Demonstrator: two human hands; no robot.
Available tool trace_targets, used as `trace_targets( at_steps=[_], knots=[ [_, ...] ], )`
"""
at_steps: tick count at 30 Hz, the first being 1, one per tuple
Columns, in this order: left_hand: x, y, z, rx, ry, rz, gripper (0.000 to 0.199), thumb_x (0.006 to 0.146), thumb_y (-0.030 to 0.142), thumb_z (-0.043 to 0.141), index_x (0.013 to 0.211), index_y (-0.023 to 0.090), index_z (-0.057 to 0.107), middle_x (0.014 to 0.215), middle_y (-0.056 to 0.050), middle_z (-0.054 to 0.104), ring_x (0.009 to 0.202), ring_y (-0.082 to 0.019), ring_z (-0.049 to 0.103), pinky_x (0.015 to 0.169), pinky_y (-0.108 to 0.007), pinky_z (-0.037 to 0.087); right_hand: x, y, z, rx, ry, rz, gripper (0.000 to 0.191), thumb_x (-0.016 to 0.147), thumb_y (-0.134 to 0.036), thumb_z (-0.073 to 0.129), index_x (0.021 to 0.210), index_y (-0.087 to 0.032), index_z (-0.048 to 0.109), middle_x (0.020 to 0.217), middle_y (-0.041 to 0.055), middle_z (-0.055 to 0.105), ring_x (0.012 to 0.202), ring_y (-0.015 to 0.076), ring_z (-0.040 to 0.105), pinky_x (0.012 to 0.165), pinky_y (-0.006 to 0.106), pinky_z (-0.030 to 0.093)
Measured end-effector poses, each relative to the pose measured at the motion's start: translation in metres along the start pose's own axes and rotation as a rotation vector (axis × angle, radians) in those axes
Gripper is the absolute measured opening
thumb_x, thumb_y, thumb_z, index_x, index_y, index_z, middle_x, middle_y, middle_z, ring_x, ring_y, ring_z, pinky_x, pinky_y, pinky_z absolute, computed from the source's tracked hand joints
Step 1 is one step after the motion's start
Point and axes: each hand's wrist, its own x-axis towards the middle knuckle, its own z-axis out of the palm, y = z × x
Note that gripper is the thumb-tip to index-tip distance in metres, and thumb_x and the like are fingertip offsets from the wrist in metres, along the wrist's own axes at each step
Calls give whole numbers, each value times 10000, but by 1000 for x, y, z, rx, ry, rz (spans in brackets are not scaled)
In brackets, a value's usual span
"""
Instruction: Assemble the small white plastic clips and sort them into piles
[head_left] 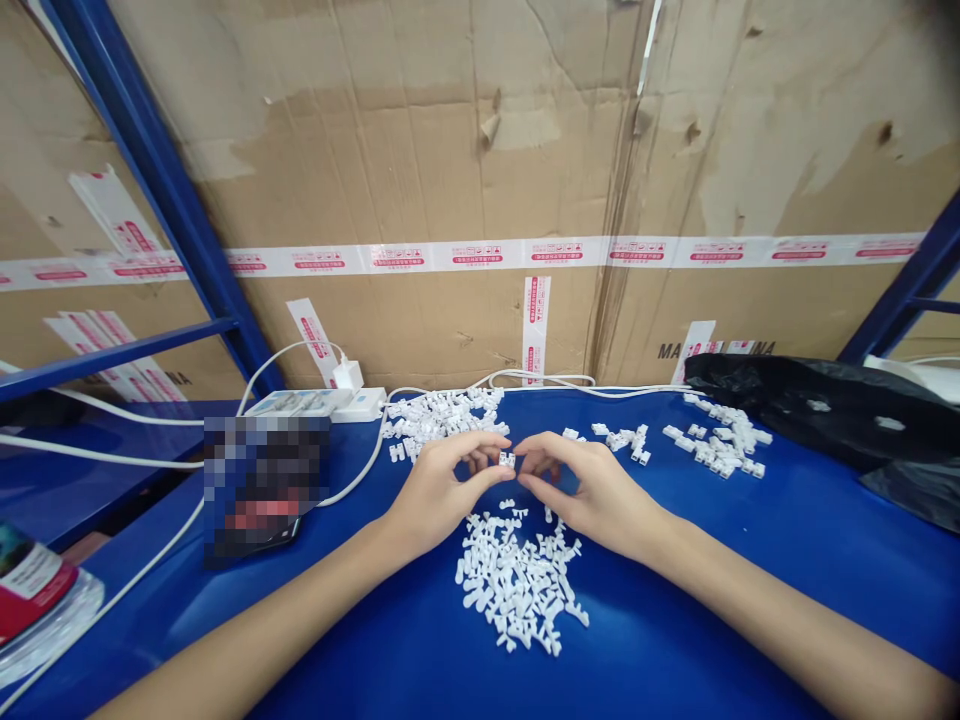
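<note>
A small white plastic part (507,459) sits between the fingertips of my left hand (450,490), pinched by the thumb and fingers. My right hand (589,490) faces it from the other side, its fingertips right beside the part, though any contact is hard to tell. A loose pile of similar white parts (517,585) lies just below both hands. Another heap (442,415) lies beyond my left hand, and a scattered group (720,440) lies to the right.
The blue work surface (750,570) holds a white power strip (315,403) with a plugged-in charger (349,375), white cables, a pixelated phone (262,490) and a black plastic bag (817,410). A taped cardboard wall (420,170) and blue rack posts (157,190) stand behind.
</note>
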Motion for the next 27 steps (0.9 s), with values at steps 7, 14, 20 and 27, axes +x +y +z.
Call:
trace_targets(
  at_steps=[7, 14, 20, 27],
  knots=[
    [5, -1, -2, -9, 22, -108, 96, 819, 239, 766, 898, 184, 758, 760, 1, 697, 664, -121, 584, 661, -264, 471, 0, -4, -6, -12, -223, 16, 109, 914, -226, 668, 879, -178, 760, 862, 38, 677, 784, 138, 621, 697, 267, 486],
    [4, 3, 2, -38, -24, -111, 76, 768, 168, 782, 838, 183, 758, 785, -5, 727, 701, -126, 618, 673, -256, 485, 0, -4, -5, -16, -283, 9, 126, 913, -188, 657, 901, -183, 783, 946, 57, 671, 865, 158, 628, 776, 291, 495],
    [3, 3, 2, -75, -11, -140, 91, 773, 190, 777, 860, 172, 757, 780, -18, 726, 691, -134, 631, 661, -263, 497, 0, -4, -6, -9, -300, -6, 112, 903, -160, 649, 905, -177, 760, 941, 48, 664, 856, 146, 624, 766, 273, 494],
    [3, 10, 4, -65, -35, -84, 66, 773, 186, 771, 833, 166, 753, 725, -15, 702, 654, -124, 595, 634, -256, 474, -1, -6, -4, -40, -269, -39, 92, 865, -119, 617, 871, -156, 701, 839, 27, 642, 705, 115, 570, 658, 249, 468]
  ],
)
